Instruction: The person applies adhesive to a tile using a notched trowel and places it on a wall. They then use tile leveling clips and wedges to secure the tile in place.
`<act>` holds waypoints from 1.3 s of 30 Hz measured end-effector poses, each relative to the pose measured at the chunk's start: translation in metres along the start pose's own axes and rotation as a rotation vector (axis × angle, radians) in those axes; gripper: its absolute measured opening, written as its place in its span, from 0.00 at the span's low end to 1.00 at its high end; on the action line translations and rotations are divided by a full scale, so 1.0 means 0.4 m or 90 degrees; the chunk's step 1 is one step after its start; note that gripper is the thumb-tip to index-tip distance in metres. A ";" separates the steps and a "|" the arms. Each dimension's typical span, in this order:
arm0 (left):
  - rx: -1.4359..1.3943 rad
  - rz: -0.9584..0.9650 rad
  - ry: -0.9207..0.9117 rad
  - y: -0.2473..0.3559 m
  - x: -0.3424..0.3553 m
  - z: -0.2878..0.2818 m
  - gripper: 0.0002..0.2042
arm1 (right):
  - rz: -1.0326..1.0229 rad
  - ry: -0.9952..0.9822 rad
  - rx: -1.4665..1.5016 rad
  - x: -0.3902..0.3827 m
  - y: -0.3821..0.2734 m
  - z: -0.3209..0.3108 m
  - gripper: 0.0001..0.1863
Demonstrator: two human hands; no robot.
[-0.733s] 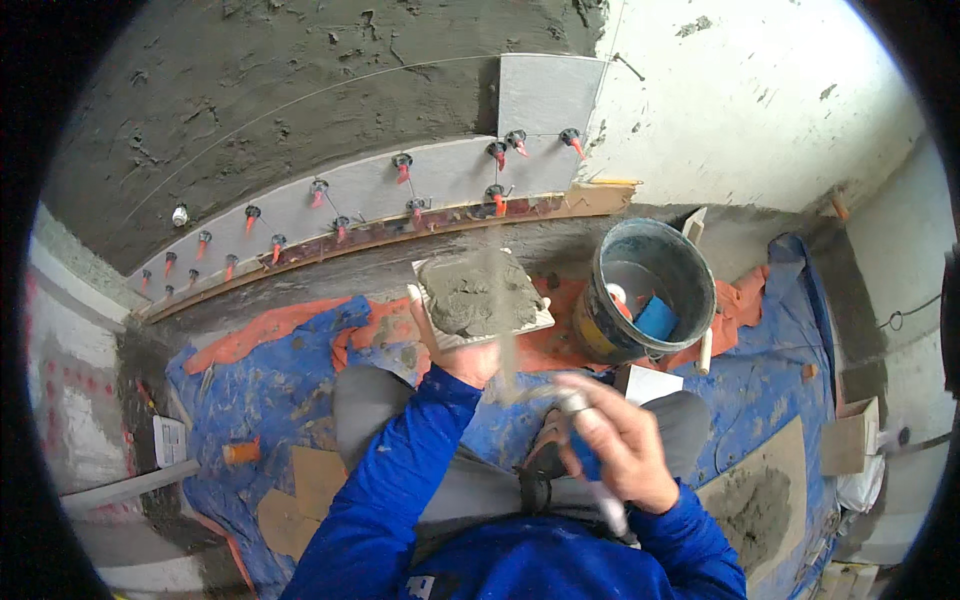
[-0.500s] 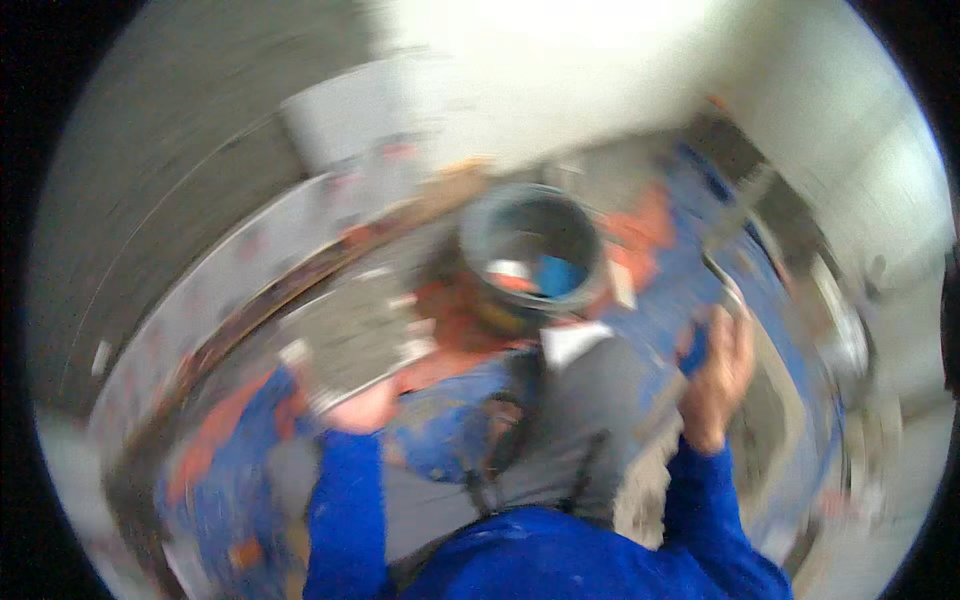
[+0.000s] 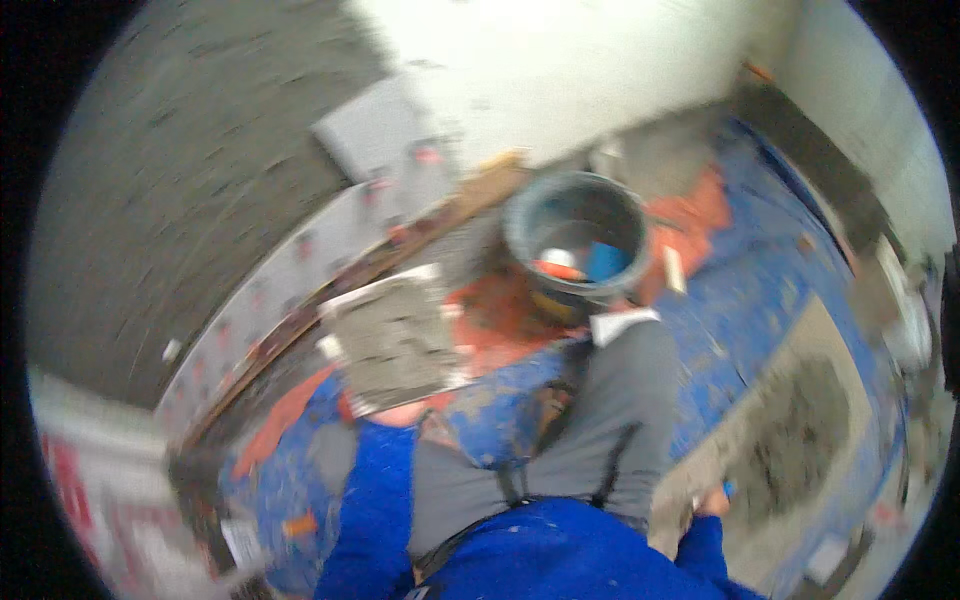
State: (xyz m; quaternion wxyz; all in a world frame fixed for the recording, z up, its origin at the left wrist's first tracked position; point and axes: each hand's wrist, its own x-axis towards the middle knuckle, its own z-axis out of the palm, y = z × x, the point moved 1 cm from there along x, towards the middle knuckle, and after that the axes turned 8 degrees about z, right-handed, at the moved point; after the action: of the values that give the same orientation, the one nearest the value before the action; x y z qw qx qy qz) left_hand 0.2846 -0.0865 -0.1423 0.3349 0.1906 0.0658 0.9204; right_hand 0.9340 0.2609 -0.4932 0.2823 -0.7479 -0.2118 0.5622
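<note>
A square tile [image 3: 392,338], its top covered with grey mortar and its pale edges showing, lies level in front of me. My left hand [image 3: 392,412] holds it by the near edge; most of the fingers are hidden beneath it. Low on the right, my right hand [image 3: 711,502] is closed round a trowel, of which only a small blue handle end [image 3: 728,489] shows clearly. Beside this hand a long light board [image 3: 822,335] bears a patch of wet mortar [image 3: 795,440].
A dark round bucket [image 3: 520,235] holds water and blue, orange and white things. Blue sheeting [image 3: 760,250] and orange sheeting [image 3: 500,345] cover the floor. A wooden strip [image 3: 460,205] runs along the wall, below marked grey panels [image 3: 290,260]. Grey mortar coats the left wall [image 3: 190,170].
My right hand has swung down and back toward my body with the trowel. My left hand still holds the coated tile. The whole view has shifted and is less blurred.
</note>
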 end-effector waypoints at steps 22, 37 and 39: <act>0.190 0.357 0.062 0.310 0.193 0.237 0.44 | -1.200 -0.814 0.020 -1.650 -0.422 1.220 0.18; 0.375 0.439 0.097 0.432 0.352 0.098 0.48 | -1.160 -0.789 0.175 -1.764 -0.342 1.509 0.19; 0.384 0.472 0.156 0.412 0.357 0.083 0.45 | -1.197 -0.814 0.230 -1.781 -0.327 1.497 0.20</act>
State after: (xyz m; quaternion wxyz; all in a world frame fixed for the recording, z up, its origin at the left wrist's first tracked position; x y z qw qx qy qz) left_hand 0.0999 -0.1215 -0.0269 -0.0957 0.1802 0.2956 0.9333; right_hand 0.1610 0.0175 -0.0177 0.5342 0.1788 -0.7067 0.4281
